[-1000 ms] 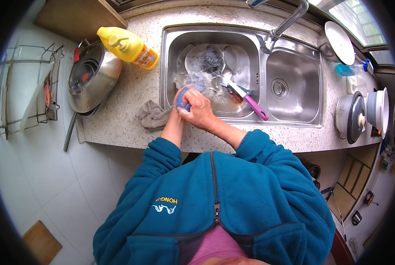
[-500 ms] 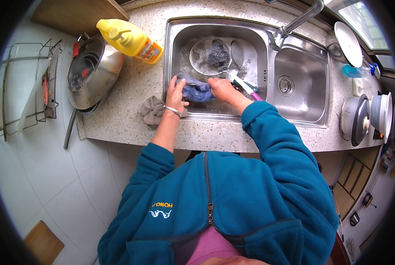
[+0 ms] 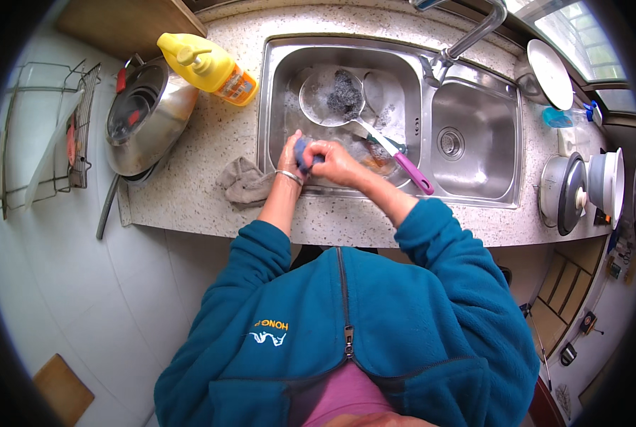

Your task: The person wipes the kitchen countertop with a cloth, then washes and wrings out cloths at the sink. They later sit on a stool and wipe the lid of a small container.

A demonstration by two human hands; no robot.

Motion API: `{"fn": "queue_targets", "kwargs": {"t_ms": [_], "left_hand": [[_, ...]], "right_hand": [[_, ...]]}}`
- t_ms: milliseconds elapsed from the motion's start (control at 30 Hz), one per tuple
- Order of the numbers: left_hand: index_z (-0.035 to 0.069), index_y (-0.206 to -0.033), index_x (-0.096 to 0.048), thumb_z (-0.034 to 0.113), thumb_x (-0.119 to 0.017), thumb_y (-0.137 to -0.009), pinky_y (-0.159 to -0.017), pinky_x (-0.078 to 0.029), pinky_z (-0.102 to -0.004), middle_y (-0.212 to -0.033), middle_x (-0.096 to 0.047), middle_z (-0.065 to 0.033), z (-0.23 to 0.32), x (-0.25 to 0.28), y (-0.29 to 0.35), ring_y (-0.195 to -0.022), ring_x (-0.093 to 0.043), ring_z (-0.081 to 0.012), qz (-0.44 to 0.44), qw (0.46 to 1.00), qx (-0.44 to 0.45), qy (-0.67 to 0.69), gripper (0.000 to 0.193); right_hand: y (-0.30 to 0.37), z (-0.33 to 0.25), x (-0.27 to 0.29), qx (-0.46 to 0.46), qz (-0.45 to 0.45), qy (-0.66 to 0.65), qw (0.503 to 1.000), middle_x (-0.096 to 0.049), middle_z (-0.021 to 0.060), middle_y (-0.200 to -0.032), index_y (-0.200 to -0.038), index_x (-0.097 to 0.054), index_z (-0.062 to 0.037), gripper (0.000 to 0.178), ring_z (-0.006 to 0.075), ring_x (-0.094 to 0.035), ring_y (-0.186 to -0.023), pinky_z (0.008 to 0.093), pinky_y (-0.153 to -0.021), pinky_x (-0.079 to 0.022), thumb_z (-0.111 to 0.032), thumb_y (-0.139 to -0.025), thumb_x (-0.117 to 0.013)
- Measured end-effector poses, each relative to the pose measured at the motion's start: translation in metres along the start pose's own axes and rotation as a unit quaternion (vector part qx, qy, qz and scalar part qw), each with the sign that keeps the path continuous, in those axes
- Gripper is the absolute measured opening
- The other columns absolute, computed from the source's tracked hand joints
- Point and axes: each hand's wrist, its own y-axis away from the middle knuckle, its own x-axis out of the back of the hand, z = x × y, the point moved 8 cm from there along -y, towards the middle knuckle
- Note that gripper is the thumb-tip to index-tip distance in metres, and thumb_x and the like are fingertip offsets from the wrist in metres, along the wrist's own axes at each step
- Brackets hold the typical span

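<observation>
Shows as a crumpled blue cloth (image 3: 301, 154), bunched into a small wad and partly hidden from view. Sits pressed between the hands (image 3: 338, 164), clutched in the right one, over the near left corner of the larger, left sink basin (image 3: 410, 96).

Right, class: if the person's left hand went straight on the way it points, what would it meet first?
The left hand would probably meet the round silver utensil with the white-and-purple handle, in the steel sink; depth is unclear.
</observation>
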Motion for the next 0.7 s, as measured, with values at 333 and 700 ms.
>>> {"fn": "queue_targets", "kwargs": {"t_ms": [333,700], "left_hand": [[0.005,-0.113,-0.055,0.020,-0.047,-0.095,-0.088,-0.049,-0.0361,-0.107,-0.061,-0.0093,0.023,-0.074,0.020,-0.096,-0.060,-0.0222,-0.286,0.925,-0.228,-0.101,0.025],[0.005,-0.115,-0.053,0.014,-0.055,-0.084,-0.072,-0.051,-0.0512,-0.102,-0.058,-0.0107,0.044,0.023,0.031,-0.095,-0.059,-0.0265,0.128,0.943,-0.088,-0.295,0.032]], "right_hand": [[0.010,-0.091,0.008,0.221,0.255,0.287,0.896,-0.059,0.0083,-0.073,-0.075,-0.060,-0.0086,0.014,0.0287,-0.056,-0.070,0.0384,-0.068,-0.043,-0.022,-0.078,-0.064],[-0.025,0.073,0.037,0.084,0.037,0.417,0.904,-0.067,0.0126,-0.080,-0.075,-0.065,-0.0084,0.012,0.0327,-0.065,-0.074,0.0438,-0.066,-0.052,-0.017,-0.071,-0.058]]}}
